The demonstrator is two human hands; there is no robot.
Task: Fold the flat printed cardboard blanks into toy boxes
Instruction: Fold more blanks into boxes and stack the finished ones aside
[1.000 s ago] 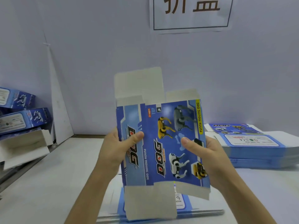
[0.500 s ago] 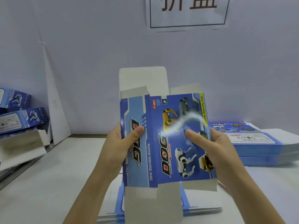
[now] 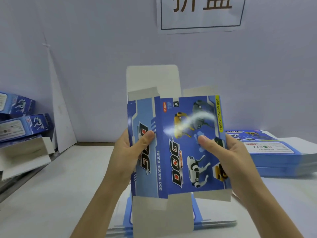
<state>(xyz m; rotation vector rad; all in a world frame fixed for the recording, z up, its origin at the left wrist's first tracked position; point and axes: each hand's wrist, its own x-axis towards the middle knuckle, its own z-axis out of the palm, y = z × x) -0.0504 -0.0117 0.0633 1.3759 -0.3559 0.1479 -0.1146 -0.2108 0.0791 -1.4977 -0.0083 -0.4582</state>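
I hold a blue printed cardboard blank (image 3: 176, 146) upright in front of me, its robot-dog artwork facing me. White flaps stick out at its top and bottom. My left hand (image 3: 127, 157) grips its left edge, thumb on the narrow side panel. My right hand (image 3: 228, 160) grips the right edge, thumb pressed on the front panel. The blank is partly opened along the crease between the two panels.
A stack of flat blanks (image 3: 272, 152) lies on the white table (image 3: 60, 194) at the right. More flat blanks (image 3: 214, 224) lie under my hands. Folded boxes (image 3: 22, 127) are piled at the left by the wall. A paper sign (image 3: 200, 12) hangs above.
The blank has risen slightly and turned a little to the right in my hands, and the side panel has angled further from the front panel. My grip is unchanged.
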